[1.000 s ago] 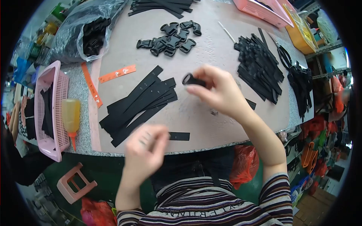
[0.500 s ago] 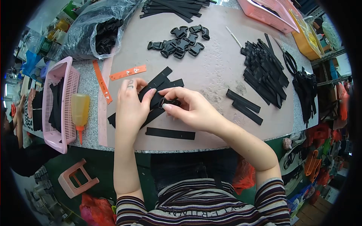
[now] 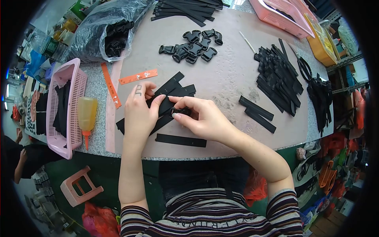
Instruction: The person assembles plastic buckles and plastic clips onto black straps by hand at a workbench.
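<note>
My right hand (image 3: 199, 114) pinches a small black buckle (image 3: 179, 112) between thumb and fingers. Close to its left, my left hand (image 3: 141, 108) has thumb and index finger on a black strap (image 3: 162, 103), over a loose stack of black straps (image 3: 172, 82). One more strap (image 3: 181, 140) lies flat below the hands. Beyond them sits a cluster of black buckles (image 3: 194, 48). How the held buckle and strap meet is partly hidden by my fingers.
Two orange rulers (image 3: 138, 76) and a glue bottle (image 3: 87, 114) lie left, beside a pink basket (image 3: 75, 106). A plastic bag (image 3: 92, 35) stands behind. To the right are piled straps (image 3: 278, 77), scissors (image 3: 304, 68) and a pink tray (image 3: 276, 19). Another person's arm (image 3: 20, 166) shows far left.
The view has shifted slightly, so the table items appear a little to the right. My hands keep nearly the same pose, with the buckle still in my right fingers.
</note>
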Tool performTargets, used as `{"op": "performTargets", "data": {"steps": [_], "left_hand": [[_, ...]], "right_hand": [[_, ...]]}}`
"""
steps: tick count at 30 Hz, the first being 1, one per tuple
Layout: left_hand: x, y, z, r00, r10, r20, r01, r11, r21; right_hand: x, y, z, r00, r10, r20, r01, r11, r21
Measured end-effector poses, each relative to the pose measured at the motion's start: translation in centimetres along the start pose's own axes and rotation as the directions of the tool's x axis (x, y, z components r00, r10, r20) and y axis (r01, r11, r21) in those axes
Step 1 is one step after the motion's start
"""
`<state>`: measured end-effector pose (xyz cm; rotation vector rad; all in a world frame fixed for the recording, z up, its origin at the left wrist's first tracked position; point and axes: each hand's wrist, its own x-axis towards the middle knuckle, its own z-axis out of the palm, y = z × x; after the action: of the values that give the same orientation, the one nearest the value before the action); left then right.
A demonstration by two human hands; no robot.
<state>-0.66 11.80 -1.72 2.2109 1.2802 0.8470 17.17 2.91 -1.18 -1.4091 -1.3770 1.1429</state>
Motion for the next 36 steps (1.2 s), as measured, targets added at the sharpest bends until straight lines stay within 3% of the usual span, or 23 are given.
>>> {"op": "performTargets", "data": {"steps": [1,4,7,9,10,11,12,14,16,18,20,21,26,27,28,30,32,36], "left_hand": [[0.1,0.1,0.1,0.998,-0.057,-0.005,0.057,0.997,-0.050],[-0.2,0.3,0.1,0.995,0.099,-0.033,-0.097,0.993,0.068],[-0.5,0.2,-0.4,0.977,0.202,-0.067,-0.198,0.978,0.067],[-0.3,0.4,-2.6,0.988,0.008,-0.155,-0.011,1.000,-0.020],[-0.3,-2.6,-3.3,0.962,-0.075,-0.263,0.031,0.986,-0.166],[-0.1,-3.9,-4.8,0.920,-0.217,-0.325,0.057,0.897,-0.439],[0.0,-3.9,-6.6,0.873,-0.329,-0.361,0.077,0.823,-0.563],[-0.5,-6.9,-11.1,0.849,-0.342,-0.403,0.072,0.830,-0.554],[-0.9,-5.7,-12.5,0.903,-0.366,-0.225,0.184,0.803,-0.567],[-1.0,-4.2,-10.8,0.965,-0.261,-0.014,0.200,0.775,-0.600],[-0.3,-0.6,-7.9,0.951,-0.228,0.208,0.308,0.749,-0.587],[0.4,0.2,-6.0,0.957,-0.184,0.226,0.276,0.823,-0.496],[4.9,-2.7,-0.6,0.864,-0.107,0.492,0.364,0.809,-0.462],[5.4,-2.2,-1.1,0.815,-0.170,0.555,0.453,0.783,-0.427],[5.6,-2.8,-1.3,0.785,-0.043,0.618,0.490,0.653,-0.577],[5.6,-2.2,-2.2,0.790,0.093,0.607,0.461,0.562,-0.687],[5.5,-2.2,-2.7,0.801,0.140,0.582,0.429,0.544,-0.721],[3.5,0.8,-4.6,0.881,0.027,0.471,0.339,0.659,-0.672]], "right_hand": [[0.0,-0.1,0.0,1.000,0.002,-0.001,-0.002,1.000,-0.001],[-0.1,-0.2,0.1,1.000,0.004,-0.008,-0.004,1.000,-0.003],[-0.1,-0.3,0.2,1.000,-0.006,-0.013,0.006,1.000,-0.010],[-0.1,-0.2,0.1,1.000,-0.006,-0.010,0.006,1.000,-0.022],[-0.1,-0.2,0.1,1.000,-0.009,-0.007,0.008,1.000,-0.020],[-0.1,-0.3,0.1,1.000,-0.009,-0.007,0.009,1.000,-0.018],[-0.2,-0.3,0.1,1.000,-0.009,-0.006,0.008,1.000,-0.016],[-0.2,-0.1,-0.1,0.999,-0.034,0.005,0.034,0.999,-0.025],[0.0,0.0,0.0,0.999,-0.036,0.019,0.036,0.999,-0.008],[0.3,0.2,-0.1,0.999,-0.012,0.035,0.011,1.000,0.027],[0.2,0.2,-0.2,0.997,0.020,0.071,-0.024,0.998,0.063],[-0.2,0.2,-0.1,0.997,0.022,0.069,-0.028,0.995,0.099],[-4.0,-0.9,-1.2,0.996,-0.037,0.086,0.027,0.993,0.115],[-4.7,-0.7,-1.6,0.995,-0.031,0.097,0.020,0.993,0.116],[-5.2,-0.5,-2.0,0.995,-0.014,0.102,0.000,0.991,0.135],[-6.0,0.0,-2.5,0.993,0.023,0.114,-0.043,0.983,0.178],[-6.1,-0.6,-2.4,0.981,0.164,0.103,-0.188,0.935,0.301],[-5.9,-1.2,-3.1,0.966,0.247,0.081,-0.257,0.858,0.445]]}}
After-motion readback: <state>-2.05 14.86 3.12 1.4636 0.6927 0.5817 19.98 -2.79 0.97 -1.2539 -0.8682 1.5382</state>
